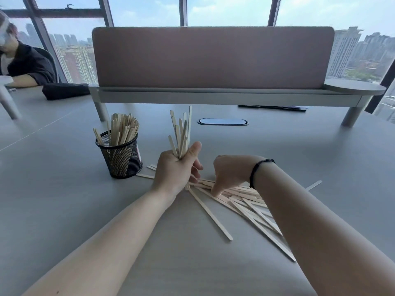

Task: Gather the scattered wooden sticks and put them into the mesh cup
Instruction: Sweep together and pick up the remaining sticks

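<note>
Grey and smooth, the bench (64, 210) carries the black mesh cup (120, 155) left of centre, already well stocked with sticks standing on end, while the scattered wooden sticks (239, 199) lie flat in a loose fan toward the near right edge, their long axes running mostly from the middle of the bench out to the near right. They look light, thin, stiff and probably slick on this surface, so pinching near mid-length or sliding one off the heap seems the surest hold. The left hand (177, 169) grips a bundle (181, 133) upright, tips pointing up and away, and the right hand (230, 174) reaches down with fingers pressed onto the heap, seemingly pinching a stick, though the grip is hidden.
</note>
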A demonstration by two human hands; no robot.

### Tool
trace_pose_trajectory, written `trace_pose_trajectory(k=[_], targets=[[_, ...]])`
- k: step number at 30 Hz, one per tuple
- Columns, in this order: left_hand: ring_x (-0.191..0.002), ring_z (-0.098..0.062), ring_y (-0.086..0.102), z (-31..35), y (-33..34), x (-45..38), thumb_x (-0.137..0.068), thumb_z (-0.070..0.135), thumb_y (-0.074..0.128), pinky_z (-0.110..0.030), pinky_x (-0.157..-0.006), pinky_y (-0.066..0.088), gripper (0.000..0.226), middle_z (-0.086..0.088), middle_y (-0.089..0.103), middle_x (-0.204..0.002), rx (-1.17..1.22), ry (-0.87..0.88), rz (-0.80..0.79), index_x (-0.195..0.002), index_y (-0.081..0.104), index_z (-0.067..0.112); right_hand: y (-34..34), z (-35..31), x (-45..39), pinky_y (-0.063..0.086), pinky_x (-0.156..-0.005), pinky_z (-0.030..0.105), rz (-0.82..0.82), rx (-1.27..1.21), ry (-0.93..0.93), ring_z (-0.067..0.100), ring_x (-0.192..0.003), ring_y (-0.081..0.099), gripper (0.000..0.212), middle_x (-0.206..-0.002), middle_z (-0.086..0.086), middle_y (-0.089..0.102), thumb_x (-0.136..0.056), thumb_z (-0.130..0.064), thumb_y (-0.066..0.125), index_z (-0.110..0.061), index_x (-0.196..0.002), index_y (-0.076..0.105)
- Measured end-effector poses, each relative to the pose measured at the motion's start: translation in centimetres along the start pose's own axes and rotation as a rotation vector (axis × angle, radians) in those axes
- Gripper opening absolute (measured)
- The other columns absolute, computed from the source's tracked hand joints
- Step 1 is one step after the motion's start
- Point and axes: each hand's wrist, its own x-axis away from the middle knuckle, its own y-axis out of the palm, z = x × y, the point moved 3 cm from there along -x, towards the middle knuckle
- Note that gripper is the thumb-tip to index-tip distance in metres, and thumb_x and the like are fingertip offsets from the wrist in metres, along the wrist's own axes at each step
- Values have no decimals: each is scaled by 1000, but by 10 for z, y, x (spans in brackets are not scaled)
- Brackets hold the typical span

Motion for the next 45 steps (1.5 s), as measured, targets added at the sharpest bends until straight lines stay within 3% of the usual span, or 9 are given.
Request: trace_pose_trajectory(k=[9,13,17,19,24,27,31,35,45], targets=[[-39,-20,55,2,-2,2,-99,43,55,-22,-44,43,41,-6,56,-46,-93,82,13,-85,71,8,1,0,-1,44,-58,29,51,-27,-44,25,-61,54,37,-65,2,55,-68,-39,77,-10,-67,54],[-36,-21,42,1,-4,0,-99,44,56,-31,-47,40,44,-1,45,-42,-83,85,66,-74,56,7,3,-1,5,58,-74,35,107,-11,-75,26,-82,65,40,-89,6,68,-68,-37,78,-9,-94,66],[-36,-20,34,-1,-4,0,-97,45,60,-36,-49,33,53,0,36,-42,-22,49,62,-60,39,13,5,-6,12,38,-49,26,152,23,-88,16,-55,47,34,-58,2,52,-70,-31,74,-13,-60,48],[-37,-20,33,-3,-4,-1,-97,43,62,-34,-49,32,56,0,34,-43,2,19,72,-54,35,18,6,-6,14,31,-45,24,179,32,-87,18,-49,46,36,-52,1,49,-70,-30,72,-13,-55,44],[-39,-20,35,-4,-5,-4,-97,29,65,-29,-46,35,54,-4,37,-44,8,9,86,-51,40,13,9,-2,11,40,-47,24,215,46,-85,24,-56,56,23,-62,4,59,-68,-30,69,-10,-65,59],[-39,-19,35,-4,-5,-4,-96,26,65,-27,-44,36,51,-3,36,-44,12,13,90,-54,42,10,7,0,10,48,-56,29,212,13,-106,27,-73,65,26,-79,7,71,-69,-26,70,-7,-86,68],[-37,-21,39,-4,-7,-4,-95,38,66,-29,-45,38,57,0,37,-41,-24,67,83,-48,40,18,7,1,12,47,-62,30,182,-67,-123,24,-82,60,26,-87,2,66,-71,-22,72,-21,-92,57],[-37,-23,47,-1,-6,-2,-91,50,63,-29,-47,42,58,-1,44,-38,-47,104,67,-47,44,18,9,1,12,54,-65,37,201,-59,-111,33,-85,65,34,-87,14,71,-70,-23,69,-3,-98,67],[-44,-22,54,-3,-9,-5,-92,48,66,-40,-64,53,63,-6,51,-42,-95,178,94,-51,50,2,11,1,12,39,-48,28,241,-36,-112,31,-71,61,23,-74,12,66,-77,-26,66,-3,-78,62]])
